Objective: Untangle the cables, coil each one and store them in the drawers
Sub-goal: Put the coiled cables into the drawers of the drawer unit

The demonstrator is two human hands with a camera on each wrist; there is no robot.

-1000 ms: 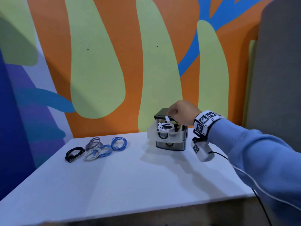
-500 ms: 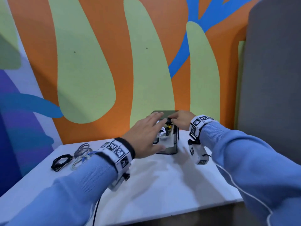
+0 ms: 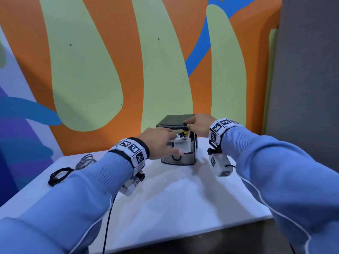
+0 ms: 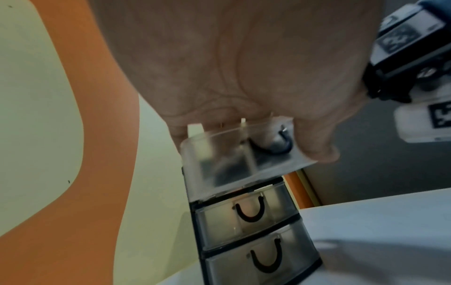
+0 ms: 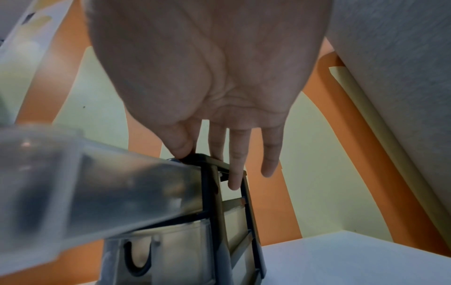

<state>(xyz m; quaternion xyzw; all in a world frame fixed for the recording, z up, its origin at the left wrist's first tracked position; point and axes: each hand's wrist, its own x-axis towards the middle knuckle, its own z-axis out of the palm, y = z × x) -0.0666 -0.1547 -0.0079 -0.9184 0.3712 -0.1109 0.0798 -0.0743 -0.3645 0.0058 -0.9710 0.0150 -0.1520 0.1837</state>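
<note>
A small dark drawer unit (image 3: 172,121) with clear drawers stands at the back of the white table (image 3: 183,198). Its top drawer (image 3: 180,146) (image 4: 234,160) is pulled partway out, and a coiled white cable (image 3: 177,138) lies inside it. My left hand (image 3: 174,143) (image 4: 244,125) grips this drawer's front, fingers over the rim and thumb (image 4: 314,146) at the front corner. My right hand (image 3: 192,126) (image 5: 212,160) rests on the unit's top right edge, fingers straight down its side and thumb (image 5: 180,148) pressing the front edge. The two lower drawers (image 4: 246,210) are closed.
A black coiled cable (image 3: 58,176) and a grey coiled cable (image 3: 85,161) lie at the table's left; my left sleeve hides anything beside them. A painted wall stands close behind the unit, and a grey panel (image 3: 308,88) rises at the right.
My left hand has come in and taken hold of the top drawer. My right hand has left the drawer and settled on the unit's top edge. The view has moved closer.
</note>
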